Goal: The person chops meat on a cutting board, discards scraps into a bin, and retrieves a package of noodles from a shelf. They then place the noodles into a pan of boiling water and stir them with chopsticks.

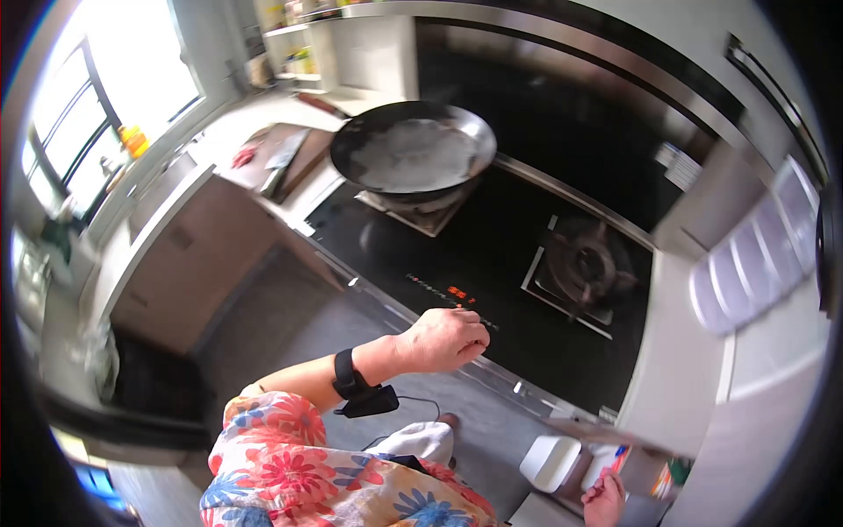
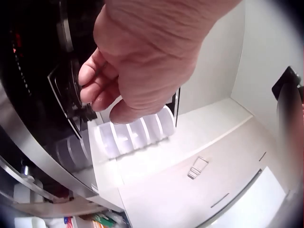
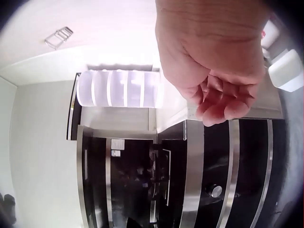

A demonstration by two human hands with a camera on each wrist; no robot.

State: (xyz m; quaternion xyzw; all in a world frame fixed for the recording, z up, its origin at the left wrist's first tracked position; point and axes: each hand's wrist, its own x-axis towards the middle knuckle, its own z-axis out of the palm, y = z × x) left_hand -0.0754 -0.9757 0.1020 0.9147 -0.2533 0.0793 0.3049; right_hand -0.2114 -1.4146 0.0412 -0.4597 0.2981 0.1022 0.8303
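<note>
In the head view my left hand (image 1: 445,340) hovers over the front edge of the black stove (image 1: 378,241), close to its lit red control display (image 1: 460,292). Its fingers are loosely curled with nothing between them, as the left wrist view also shows. My right hand (image 1: 604,502) hangs low at the right, beside the cabinet; the right wrist view shows its fingers loosely bent around nothing. A large wok (image 1: 481,140) sits on the left burner with whitish, cloudy contents. The right burner (image 1: 593,261) is bare.
Left of the wok, a cutting board (image 1: 313,151) carries a cleaver (image 1: 285,151) and a bit of red food (image 1: 245,156). A ribbed translucent container (image 1: 755,255) stands on the right counter. White bins (image 1: 551,464) sit low at the right.
</note>
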